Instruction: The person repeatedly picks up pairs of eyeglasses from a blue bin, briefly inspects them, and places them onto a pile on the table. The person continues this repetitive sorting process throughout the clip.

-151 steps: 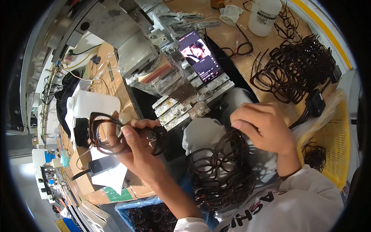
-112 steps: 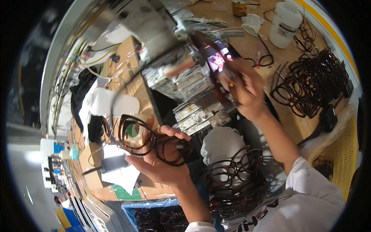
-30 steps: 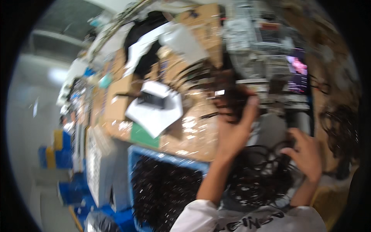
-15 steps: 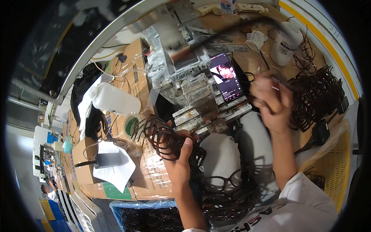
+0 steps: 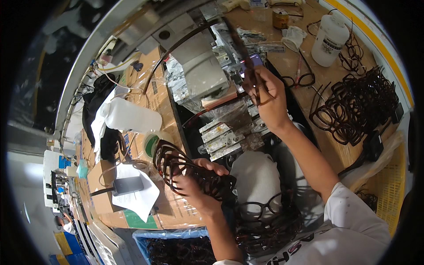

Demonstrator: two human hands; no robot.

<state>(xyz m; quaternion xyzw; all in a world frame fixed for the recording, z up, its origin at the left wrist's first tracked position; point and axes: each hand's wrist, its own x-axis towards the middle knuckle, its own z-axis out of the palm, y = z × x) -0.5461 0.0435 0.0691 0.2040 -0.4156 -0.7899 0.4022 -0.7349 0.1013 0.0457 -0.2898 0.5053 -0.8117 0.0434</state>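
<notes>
My left hand (image 5: 201, 194) holds a bundle of dark brown eyeglass frames (image 5: 170, 165), stacked together, left of the machine; its fingers are partly blurred. My right hand (image 5: 268, 99) is raised over the machine and closed on a single dark eyeglass frame (image 5: 248, 55). That frame is blurred, and its long thin arms reach up and to the left, near the camera. Behind the right hand shows part of a lit phone (image 5: 255, 61). Below the hands, more eyeglass frames (image 5: 265, 206) lie on my lap, against grey cloth (image 5: 256, 176).
The metal machine (image 5: 198, 70) with its clamp blocks (image 5: 223, 137) stands ahead. A heap of eyeglass frames (image 5: 353, 106) and a white bottle (image 5: 329, 42) are at right. At left are a white jug (image 5: 132, 115), a tape roll (image 5: 151, 143) and a blue-lined bin (image 5: 141, 238) of frames.
My right hand has moved left from beside the phone to above the machine, now covering much of the phone. The bundle in my left hand has shifted slightly, and the left fingers have loosened.
</notes>
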